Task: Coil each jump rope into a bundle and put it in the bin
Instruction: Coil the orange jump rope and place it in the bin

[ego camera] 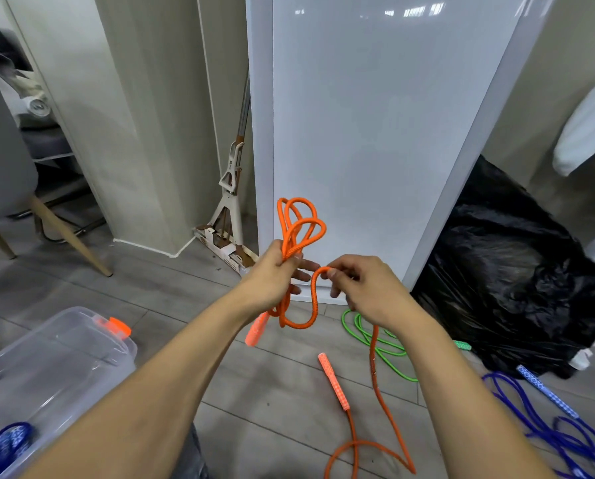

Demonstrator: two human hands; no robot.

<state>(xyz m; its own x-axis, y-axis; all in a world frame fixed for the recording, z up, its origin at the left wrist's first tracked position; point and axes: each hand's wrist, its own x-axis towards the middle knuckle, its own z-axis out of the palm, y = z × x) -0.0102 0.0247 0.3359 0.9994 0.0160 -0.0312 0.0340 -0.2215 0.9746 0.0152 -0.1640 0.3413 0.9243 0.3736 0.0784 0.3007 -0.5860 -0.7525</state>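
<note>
My left hand [275, 271] grips several loops of the orange jump rope [301, 229], which stick up above the fist. One orange handle [256, 329] dangles below that hand. My right hand [361, 288] pinches the same rope just to the right, and the strand runs down from it to the floor. The other orange handle [334, 381] lies on the floor. At lower left stands the clear plastic bin [57, 368] with a coiled blue rope [6, 444] inside.
A green jump rope [375, 344] lies on the floor under my right wrist. A dark blue jump rope [558, 430] lies at lower right. A full black bag [517, 278] sits to the right, a white panel [375, 133] ahead, a mop [230, 202] beside it, and a chair leg [68, 236] at left.
</note>
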